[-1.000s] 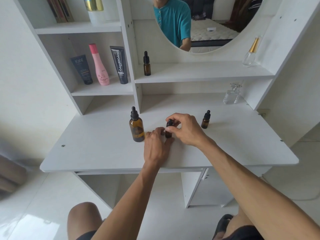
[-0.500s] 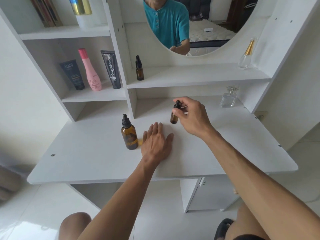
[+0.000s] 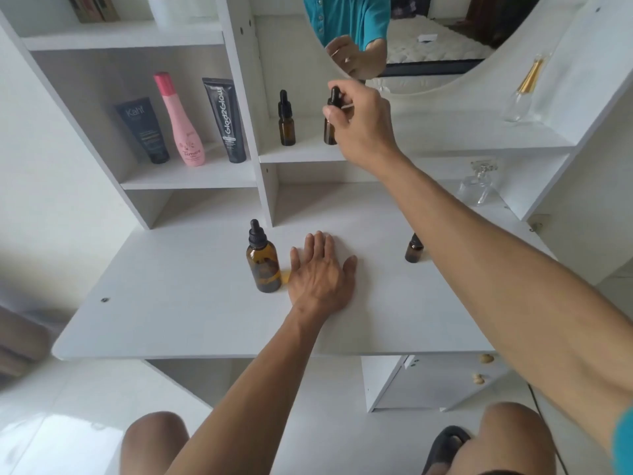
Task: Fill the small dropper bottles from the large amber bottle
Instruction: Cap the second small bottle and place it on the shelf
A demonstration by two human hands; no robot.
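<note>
Gripping a small dropper bottle (image 3: 329,126) by its cap, right hand (image 3: 359,125) is reaching to the shelf (image 3: 428,147); left hand (image 3: 320,272) is lying flat, fingers relaxed, on the desk (image 3: 188,303).

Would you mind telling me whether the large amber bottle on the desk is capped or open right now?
Capped. The large amber bottle stands upright with its black dropper cap seated on the neck; the left hand lies flat beside it.

Left shelf: dark Kahf tube (image 3: 144,131), pink bottle (image 3: 180,122), black Glad2Glow tube (image 3: 225,121), upright in a row. Oval mirror (image 3: 445,42) above. Clear perfume bottle (image 3: 523,90) at right shelf end; glass bottle (image 3: 479,182) at table's far right corner.
</note>
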